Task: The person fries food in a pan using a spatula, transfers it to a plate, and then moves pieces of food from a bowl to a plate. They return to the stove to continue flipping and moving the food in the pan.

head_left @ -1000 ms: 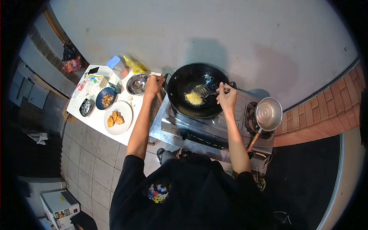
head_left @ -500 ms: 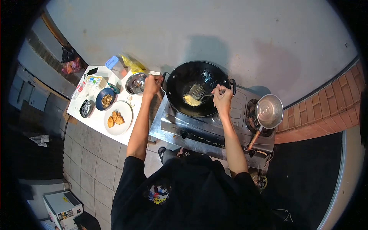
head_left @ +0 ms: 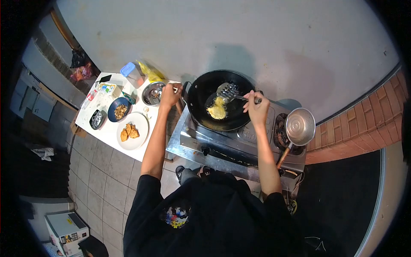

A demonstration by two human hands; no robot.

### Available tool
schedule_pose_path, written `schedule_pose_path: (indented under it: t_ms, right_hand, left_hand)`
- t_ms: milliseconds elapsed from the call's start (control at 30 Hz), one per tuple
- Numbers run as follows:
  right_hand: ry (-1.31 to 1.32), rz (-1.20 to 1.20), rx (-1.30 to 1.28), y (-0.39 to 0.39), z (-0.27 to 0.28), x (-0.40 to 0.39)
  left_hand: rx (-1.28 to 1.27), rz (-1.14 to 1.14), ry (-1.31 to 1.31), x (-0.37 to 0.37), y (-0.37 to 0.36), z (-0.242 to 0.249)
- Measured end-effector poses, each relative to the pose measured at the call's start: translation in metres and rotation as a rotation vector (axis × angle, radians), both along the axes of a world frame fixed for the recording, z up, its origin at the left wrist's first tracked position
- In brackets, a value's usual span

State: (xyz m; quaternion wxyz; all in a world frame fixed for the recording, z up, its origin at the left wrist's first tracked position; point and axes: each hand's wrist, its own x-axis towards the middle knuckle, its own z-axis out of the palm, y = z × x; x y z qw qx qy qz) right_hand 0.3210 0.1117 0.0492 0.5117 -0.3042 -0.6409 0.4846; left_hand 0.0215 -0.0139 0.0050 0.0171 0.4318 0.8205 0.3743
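A black wok point(head_left: 199, 113) sits on the left burner of the gas stove point(head_left: 192, 139). Yellow food point(head_left: 217, 110) lies in oil inside it. My right hand point(head_left: 257, 105) is closed round the handle of a slotted spatula point(head_left: 229, 91), whose head is over the food's upper edge. My left hand point(head_left: 170, 95) is closed beside the wok's left handle, above the metal bowl point(head_left: 150, 95); it grips a small, pale, thin thing that I cannot make out. Fried pieces point(head_left: 129, 132) rest on a white plate point(head_left: 121, 142) to the left.
A saucepan point(head_left: 299, 127) with a wooden handle stands on the right burner. The white table point(head_left: 104, 135) holds a blue bowl point(head_left: 112, 112) of food, a black dish point(head_left: 96, 120), a blue-lidded container point(head_left: 132, 75) and a yellow bag point(head_left: 150, 72). A brick ledge point(head_left: 355, 135) is at the right.
My right hand has moved right and slightly up with the spatula. The spatula head has shifted up and right, and more of the yellow food shows, stretched upward.
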Motion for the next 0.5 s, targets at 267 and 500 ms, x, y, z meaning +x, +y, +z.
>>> schedule_pose_path:
  t_ms: [267, 500]
  right_hand:
    - [-0.374, -0.014, 0.069, 0.015, 0.013, 0.008]
    - [-0.499, -0.052, 0.378, 0.018, 0.011, -0.008]
  left_hand:
    - [0.024, 0.017, -0.032, 0.003, 0.002, -0.005]
    - [-0.028, 0.121, 0.010, 0.008, -0.004, 0.007]
